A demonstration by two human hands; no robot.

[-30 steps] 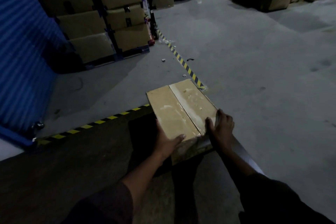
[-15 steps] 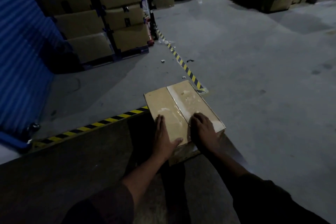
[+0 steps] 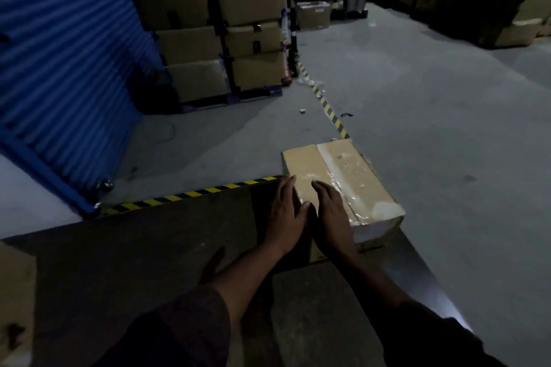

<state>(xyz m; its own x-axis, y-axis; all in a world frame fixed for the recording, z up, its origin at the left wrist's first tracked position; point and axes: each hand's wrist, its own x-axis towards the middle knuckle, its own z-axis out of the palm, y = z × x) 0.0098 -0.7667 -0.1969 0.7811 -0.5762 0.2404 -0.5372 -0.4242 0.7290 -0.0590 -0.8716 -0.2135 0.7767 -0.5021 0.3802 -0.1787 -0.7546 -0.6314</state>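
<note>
A taped cardboard box (image 3: 354, 179) lies at the corner of a dark raised platform (image 3: 149, 247), partly over its edge. Clear tape runs along the box's top seam. My left hand (image 3: 286, 211) lies flat on the near left part of the lid, fingers straight and pointing away. My right hand (image 3: 331, 211) rests flat beside it on the lid, close to the tape line, fingers also extended. Both thumbs nearly meet between the hands. Neither hand curls round an edge.
Black-and-yellow hazard tape (image 3: 190, 195) marks the platform edge, and another strip (image 3: 331, 112) runs across the grey floor. A blue roller door (image 3: 59, 68) stands at left. Stacked cartons on a blue rack (image 3: 220, 39) are behind. Another carton corner (image 3: 15, 292) shows at lower left.
My right hand left the box's right side and moved onto the lid beside my left hand. The left hand slid further onto the top. The view shifted left.
</note>
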